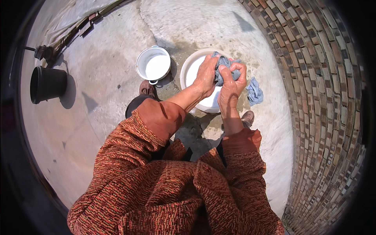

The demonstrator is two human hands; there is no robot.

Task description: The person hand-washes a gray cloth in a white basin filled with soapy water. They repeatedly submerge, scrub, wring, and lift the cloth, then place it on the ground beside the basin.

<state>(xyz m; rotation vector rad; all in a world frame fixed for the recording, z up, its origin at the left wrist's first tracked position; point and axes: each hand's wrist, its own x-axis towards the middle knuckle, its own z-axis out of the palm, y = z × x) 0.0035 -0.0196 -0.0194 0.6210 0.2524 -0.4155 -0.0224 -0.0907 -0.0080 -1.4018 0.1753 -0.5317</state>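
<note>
A bunched grey-blue cloth [225, 66] is gripped between my two wet hands, above a white basin [184, 73] on the ground. My left hand [206, 75] presses it from the left. On the other side, the fingers and thumb of my right hand [233, 77] are curled around it. The basin's inside is glaring white, so I cannot tell how much liquid it holds. Just right of the basin a second crumpled light-blue cloth [255, 91] lies on the concrete.
Left of the basin stands a white two-handled pot [153, 65], close to my shoe [147, 88]. A black bucket [49, 84] lies tipped on its side at the far left. A brick wall [320, 97] curves along the right. Plastic sheeting [69, 19] borders the concrete ground [108, 53] at upper left.
</note>
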